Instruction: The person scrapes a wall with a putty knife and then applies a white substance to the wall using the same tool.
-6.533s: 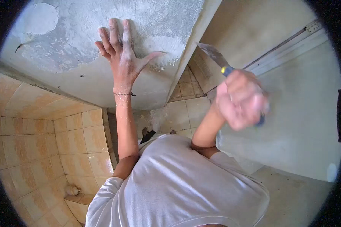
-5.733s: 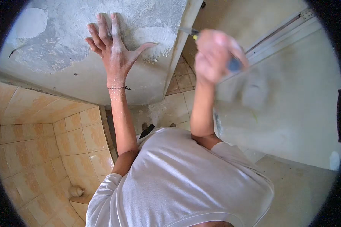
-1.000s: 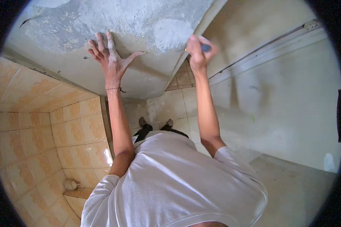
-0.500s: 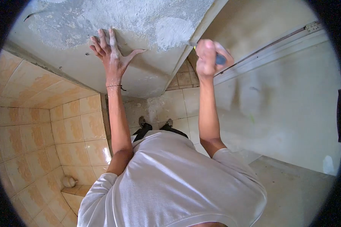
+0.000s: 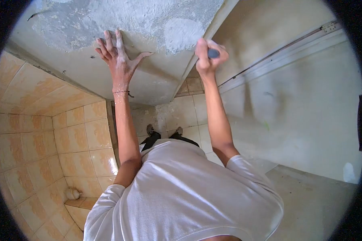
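Now, in the head view, our right hand (image 5: 204, 60) has shifted inward to the edge of the wall (image 5: 82, 74), bringing the tool (image 5: 213, 53) beside the pale patch (image 5: 184, 35). We grip its blue-grey handle; its blade is hidden. Our left hand (image 5: 121, 66) lies spread wide against the wall.

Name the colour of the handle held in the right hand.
The handle's exposed end is dark blue-grey, seen best in the head view.

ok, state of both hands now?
Left hand: open, fingers spread against the wall.
Right hand: closed around a blue-grey tool handle, blade not visible.
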Demonstrator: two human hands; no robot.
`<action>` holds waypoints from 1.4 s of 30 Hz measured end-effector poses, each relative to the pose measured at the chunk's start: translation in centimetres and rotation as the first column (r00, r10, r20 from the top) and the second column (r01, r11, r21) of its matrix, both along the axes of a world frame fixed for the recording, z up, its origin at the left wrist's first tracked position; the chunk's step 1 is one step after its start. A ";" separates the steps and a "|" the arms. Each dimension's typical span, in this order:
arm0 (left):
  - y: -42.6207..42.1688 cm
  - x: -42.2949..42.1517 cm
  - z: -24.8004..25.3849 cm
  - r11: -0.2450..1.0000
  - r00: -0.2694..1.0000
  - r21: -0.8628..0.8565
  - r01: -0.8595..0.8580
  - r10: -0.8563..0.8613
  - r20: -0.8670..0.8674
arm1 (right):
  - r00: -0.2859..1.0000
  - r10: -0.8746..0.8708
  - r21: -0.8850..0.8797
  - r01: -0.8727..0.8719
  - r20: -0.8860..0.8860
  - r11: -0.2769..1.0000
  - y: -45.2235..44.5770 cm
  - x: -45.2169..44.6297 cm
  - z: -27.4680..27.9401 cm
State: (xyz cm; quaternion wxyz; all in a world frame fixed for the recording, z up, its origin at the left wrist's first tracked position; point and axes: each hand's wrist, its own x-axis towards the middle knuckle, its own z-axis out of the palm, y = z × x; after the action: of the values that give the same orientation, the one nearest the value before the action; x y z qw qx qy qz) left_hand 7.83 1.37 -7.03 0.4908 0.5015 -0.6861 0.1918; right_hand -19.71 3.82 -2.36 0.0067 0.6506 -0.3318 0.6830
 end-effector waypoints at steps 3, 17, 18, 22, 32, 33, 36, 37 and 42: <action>0.3 0.0 0.0 1.000 1.000 0.014 -0.019 0.019 0.006 | 0.867 0.309 -0.239 -0.229 0.391 0.944 2.0 1.4 2.1; 0.3 -0.3 -0.2 1.000 1.000 0.002 0.009 -0.009 -0.002 | 0.970 -0.035 -0.055 0.050 0.241 0.997 0.2 0.9 0.6; 0.2 -0.4 -0.2 1.000 1.000 0.002 0.008 -0.008 -0.010 | 0.981 -0.018 0.032 0.013 0.193 0.999 -0.1 0.4 -0.5; 0.1 0.1 -0.2 1.000 1.000 -0.005 -0.007 0.007 0.010 | 0.747 0.390 -0.018 -0.452 0.539 0.892 3.5 2.5 1.3; 0.1 0.2 -0.3 0.999 0.999 0.040 -0.006 0.008 -0.033 | 0.968 0.114 -0.066 -0.102 0.221 0.993 0.8 9.4 3.7; 0.1 0.3 -0.4 0.998 1.000 0.063 0.002 0.000 -0.031 | 0.968 0.117 -0.070 -0.104 0.220 0.992 1.1 9.2 2.8; -0.3 0.2 -0.3 0.999 1.000 0.048 0.002 0.000 -0.032 | 0.710 0.274 -0.094 -0.282 0.649 0.955 2.7 9.8 2.8; 0.1 0.2 -0.5 0.999 0.999 0.041 0.011 -0.010 -0.032 | 0.783 0.396 -0.168 -0.361 0.480 0.917 3.6 8.8 4.0; 0.1 0.3 -0.6 0.997 0.997 0.026 0.067 -0.066 -0.050 | 0.972 0.183 -0.054 -0.176 0.149 0.983 -0.3 8.2 1.3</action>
State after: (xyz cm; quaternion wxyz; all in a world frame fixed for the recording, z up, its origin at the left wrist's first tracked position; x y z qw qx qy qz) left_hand 8.12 1.47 -7.58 0.5065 0.4899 -0.6928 0.1535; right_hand -11.50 3.48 -1.07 -0.0676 0.6231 -0.2573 0.7355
